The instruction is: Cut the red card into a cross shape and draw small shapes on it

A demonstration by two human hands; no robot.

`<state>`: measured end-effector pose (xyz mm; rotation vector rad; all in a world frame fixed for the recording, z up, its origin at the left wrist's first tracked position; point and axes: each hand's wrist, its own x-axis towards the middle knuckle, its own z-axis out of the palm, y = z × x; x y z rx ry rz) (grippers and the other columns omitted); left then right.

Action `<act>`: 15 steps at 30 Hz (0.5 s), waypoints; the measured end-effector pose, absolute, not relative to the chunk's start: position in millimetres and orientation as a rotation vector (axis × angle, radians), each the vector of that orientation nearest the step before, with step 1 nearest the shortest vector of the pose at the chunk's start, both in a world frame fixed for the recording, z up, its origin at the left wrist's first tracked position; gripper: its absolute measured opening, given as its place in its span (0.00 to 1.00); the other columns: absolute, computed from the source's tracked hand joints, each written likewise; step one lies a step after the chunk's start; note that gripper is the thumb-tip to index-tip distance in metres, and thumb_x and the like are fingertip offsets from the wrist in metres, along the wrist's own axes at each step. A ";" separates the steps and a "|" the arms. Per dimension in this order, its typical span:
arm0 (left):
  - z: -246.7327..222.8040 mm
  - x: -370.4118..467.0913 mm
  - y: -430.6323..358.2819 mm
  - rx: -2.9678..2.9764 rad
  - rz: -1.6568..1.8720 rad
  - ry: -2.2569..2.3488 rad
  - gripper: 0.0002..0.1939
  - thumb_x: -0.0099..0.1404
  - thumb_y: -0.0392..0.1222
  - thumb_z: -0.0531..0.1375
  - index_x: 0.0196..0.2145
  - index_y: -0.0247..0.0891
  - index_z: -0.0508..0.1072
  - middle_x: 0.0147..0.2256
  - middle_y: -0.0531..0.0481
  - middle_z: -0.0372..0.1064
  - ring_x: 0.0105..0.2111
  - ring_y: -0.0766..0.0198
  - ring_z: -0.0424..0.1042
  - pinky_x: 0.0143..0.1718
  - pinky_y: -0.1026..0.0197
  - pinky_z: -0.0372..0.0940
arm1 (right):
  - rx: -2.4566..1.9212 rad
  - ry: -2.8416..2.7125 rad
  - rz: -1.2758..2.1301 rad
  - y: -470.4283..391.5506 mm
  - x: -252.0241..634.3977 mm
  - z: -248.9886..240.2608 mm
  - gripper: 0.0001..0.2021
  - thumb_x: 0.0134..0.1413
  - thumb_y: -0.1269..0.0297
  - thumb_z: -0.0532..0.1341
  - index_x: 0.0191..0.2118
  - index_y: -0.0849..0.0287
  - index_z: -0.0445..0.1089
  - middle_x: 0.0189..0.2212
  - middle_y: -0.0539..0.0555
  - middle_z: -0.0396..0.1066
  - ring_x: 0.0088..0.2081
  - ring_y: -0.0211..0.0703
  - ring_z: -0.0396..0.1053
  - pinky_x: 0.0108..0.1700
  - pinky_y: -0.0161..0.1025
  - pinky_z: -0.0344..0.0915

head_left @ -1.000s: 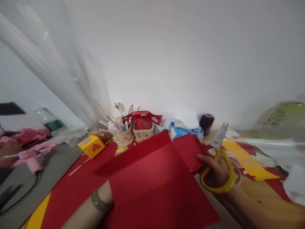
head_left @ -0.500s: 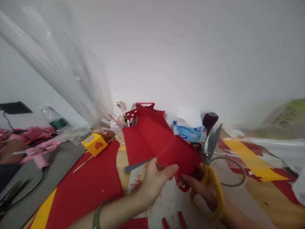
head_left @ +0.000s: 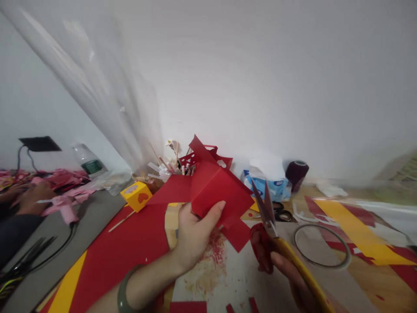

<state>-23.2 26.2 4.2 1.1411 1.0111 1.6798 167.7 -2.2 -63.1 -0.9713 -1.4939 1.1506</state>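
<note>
Folded red paper sheet was clamped between the left hand's thumb and fingers above the worktop; yellow-and-red-handled metal scissors, blades apart, were gripped in the right hand's curled fingers.

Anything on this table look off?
Flat white board beneath the left hand: blotched with red and brownish marks, so it looks soiled; can't tell if stain or debris. Also a tiny red scrap lying stray on the wooden tabletop, lower right.

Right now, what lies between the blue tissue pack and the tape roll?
Black-handled scissors lie between the tissue pack and tape roll, in the head view.
</note>
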 end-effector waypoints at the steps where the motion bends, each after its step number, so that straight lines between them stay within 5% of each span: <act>1: 4.5 -23.2 25.8 1.146 1.687 1.023 0.07 0.53 0.43 0.69 0.28 0.37 0.81 0.30 0.49 0.80 0.30 0.60 0.77 0.33 0.63 0.74 | -0.963 -1.486 1.172 -3.6 166.6 -62.5 0.23 0.55 0.37 0.59 0.37 0.54 0.72 0.21 0.49 0.63 0.24 0.43 0.61 0.28 0.39 0.65; 9: 1.7 -17.9 24.7 1.213 1.662 1.139 0.07 0.52 0.43 0.68 0.24 0.36 0.79 0.25 0.50 0.78 0.26 0.61 0.75 0.29 0.64 0.72 | -0.961 -1.449 1.290 -10.7 155.3 -44.9 0.27 0.50 0.34 0.62 0.44 0.50 0.74 0.28 0.53 0.69 0.30 0.49 0.67 0.38 0.43 0.69; 15: 5.0 -16.1 23.4 1.299 1.614 1.182 0.08 0.53 0.44 0.67 0.22 0.38 0.77 0.23 0.51 0.77 0.24 0.59 0.74 0.27 0.62 0.71 | -1.008 -1.445 1.217 -9.4 158.4 -61.6 0.25 0.52 0.36 0.61 0.41 0.53 0.73 0.27 0.50 0.64 0.25 0.40 0.58 0.27 0.35 0.65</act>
